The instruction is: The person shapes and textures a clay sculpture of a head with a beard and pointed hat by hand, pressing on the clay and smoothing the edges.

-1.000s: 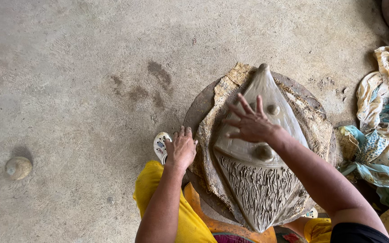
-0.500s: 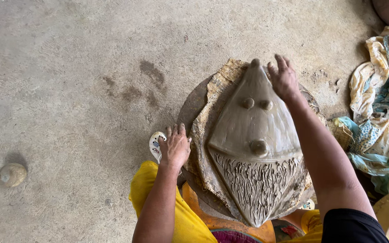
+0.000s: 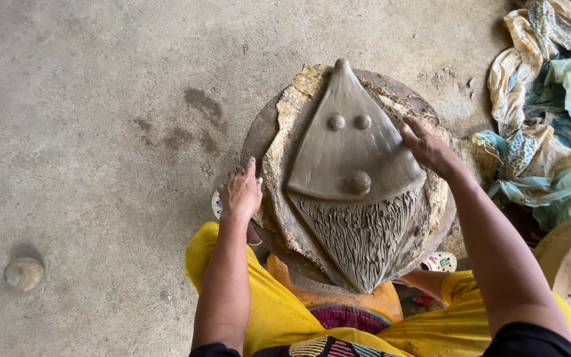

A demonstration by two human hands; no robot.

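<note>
Clay mask (image 3: 351,152): right hand (image 3: 427,147) has slid from its tip to the right edge, flat and open; left hand (image 3: 240,193) stays open on the board (image 3: 259,132).

The clay mask (image 3: 351,152) under my right hand (image 3: 427,149) is wet grey clay, smooth and faintly glossy on its upper face, with three rounded bumps; its lower half is scored into rough, combed grooves. It lies on frayed, coarse sacking (image 3: 285,165), clay-stained and matt. My left hand (image 3: 240,195) rests on the edge of the round board (image 3: 259,132), dull brown and smeared. The floor (image 3: 87,132) is matt concrete, grainy, with dark damp patches. Crumpled cloth (image 3: 536,79) looks soft and printed.
</note>
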